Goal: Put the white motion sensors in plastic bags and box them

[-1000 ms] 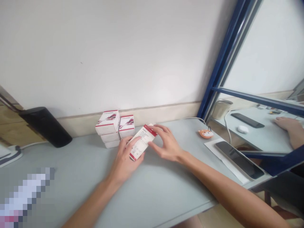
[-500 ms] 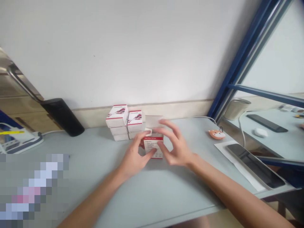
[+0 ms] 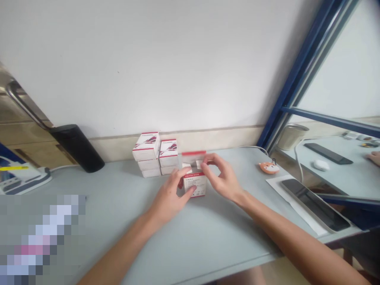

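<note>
A small white cardboard box (image 3: 195, 185) with a red band lettered "DETECTOR" stands upright on the table, its top flaps raised. My left hand (image 3: 169, 194) grips it from the left, thumb across the front and fingers behind. With thumb and fingertips pinched, my right hand (image 3: 221, 174) holds the white side flap (image 3: 200, 164) at the box's upper right corner. Behind it the red-edged lid flap (image 3: 193, 153) stands up, slightly blurred. The inside of the box is hidden from me.
Several closed white-and-red boxes (image 3: 148, 148) are stacked against the wall. A black cylinder (image 3: 78, 148) and a power strip (image 3: 25, 178) stand left. An orange animal-face case (image 3: 269, 167) and a phone (image 3: 314, 204) on white paper lie right, beside a mirror (image 3: 335, 150).
My right hand's spread fingers have closed to a pinch at the right side flap. The lid flap's red edge now shows upright behind. My left hand keeps its grip on the box.
</note>
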The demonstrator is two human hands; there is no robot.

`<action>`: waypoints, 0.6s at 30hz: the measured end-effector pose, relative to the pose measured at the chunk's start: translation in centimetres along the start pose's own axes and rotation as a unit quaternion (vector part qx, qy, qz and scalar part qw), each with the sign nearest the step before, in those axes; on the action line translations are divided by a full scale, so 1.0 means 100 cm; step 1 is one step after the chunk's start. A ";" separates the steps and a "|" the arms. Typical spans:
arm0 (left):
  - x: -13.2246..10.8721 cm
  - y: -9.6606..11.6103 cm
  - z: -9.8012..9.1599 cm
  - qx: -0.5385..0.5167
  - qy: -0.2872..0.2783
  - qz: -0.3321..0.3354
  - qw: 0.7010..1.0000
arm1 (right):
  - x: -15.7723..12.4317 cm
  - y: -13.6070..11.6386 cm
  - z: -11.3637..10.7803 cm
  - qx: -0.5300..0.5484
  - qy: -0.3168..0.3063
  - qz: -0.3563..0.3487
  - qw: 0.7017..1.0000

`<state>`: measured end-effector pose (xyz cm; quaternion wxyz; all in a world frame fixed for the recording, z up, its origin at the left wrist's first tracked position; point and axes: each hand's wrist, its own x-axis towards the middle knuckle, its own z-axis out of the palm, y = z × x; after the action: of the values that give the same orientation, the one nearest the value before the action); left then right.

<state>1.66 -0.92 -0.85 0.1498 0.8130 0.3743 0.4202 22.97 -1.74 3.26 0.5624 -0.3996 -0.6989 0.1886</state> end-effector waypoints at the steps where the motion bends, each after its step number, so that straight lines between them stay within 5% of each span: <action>1: 0.000 0.000 0.000 -0.007 0.004 -0.002 1.000 | 0.000 0.002 0.002 0.021 0.011 -0.002 1.000; 3: 0.001 0.000 0.001 -0.023 0.008 -0.011 1.000 | -0.001 0.006 0.004 0.038 0.030 -0.019 0.999; 8: 0.001 -0.001 0.004 -0.046 0.003 -0.040 0.998 | 0.000 0.008 0.002 -0.031 -0.033 -0.072 0.996; 13: -0.001 -0.005 0.009 -0.113 0.060 -0.010 0.992 | 0.002 0.004 -0.001 -0.010 -0.010 -0.080 0.997; 18: 0.002 -0.005 0.002 -0.086 0.033 -0.045 0.995 | -0.002 0.016 0.001 -0.034 -0.035 -0.104 0.993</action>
<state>1.63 -0.39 -1.14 0.2256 0.7651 0.3773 0.4705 23.40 -0.88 2.01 0.5404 -0.3371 -0.7617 0.1191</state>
